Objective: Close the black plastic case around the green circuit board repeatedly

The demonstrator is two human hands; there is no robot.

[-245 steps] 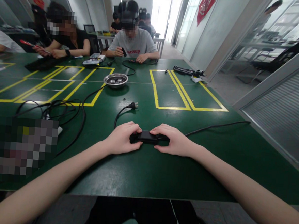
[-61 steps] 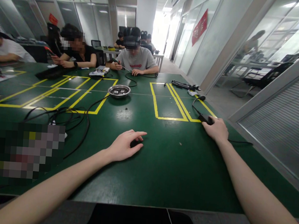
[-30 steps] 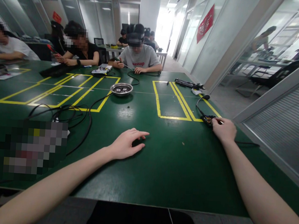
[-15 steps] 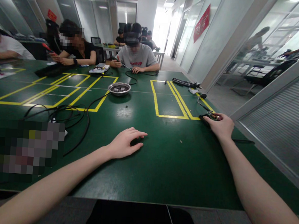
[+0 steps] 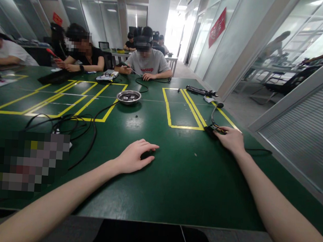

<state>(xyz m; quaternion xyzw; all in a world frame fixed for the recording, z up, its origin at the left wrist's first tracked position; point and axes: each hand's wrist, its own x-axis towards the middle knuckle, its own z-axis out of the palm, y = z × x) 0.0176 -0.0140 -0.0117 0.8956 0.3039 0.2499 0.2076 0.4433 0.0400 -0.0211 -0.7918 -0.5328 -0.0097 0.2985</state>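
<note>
Nearest, low on the green counter (image 5: 174, 181): left hand (image 5: 135, 157), palm down, forearm stretched in from the lower left. Fingers (image 5: 150, 146) loosely arched and a little spread over a small dark piece (image 5: 148, 157), mostly hidden beneath them; pinched or merely covered, cannot tell.

Farther out and well apart to the right: right hand (image 5: 231, 139), arm reaching in from the lower right corner. Fingertips closed on the near end of a black adapter (image 5: 213, 129) lying on the counter, right at the corner of the yellow tape lines (image 5: 168, 108). Bits of colour showing on the top of the adapter, too small to make out. Thin cord (image 5: 212, 115) curling up from the adapter to a dark plug end (image 5: 220, 105) beside the outer tape line. Second black cable (image 5: 259, 150) trailing from behind the wrist toward the right edge of the counter.

Off to the left, level with the hands: tangle of black cables (image 5: 70, 124), one strand running up toward a metal bowl (image 5: 128, 96) with small parts inside, set between the two taped areas.

Beyond the right-hand taped area: long black tool (image 5: 198, 89) lying across the far edge.

At the far side, seated and busy with own things: person in a grey shirt (image 5: 148, 63), and to the left a person in a black top (image 5: 85, 56).
</note>
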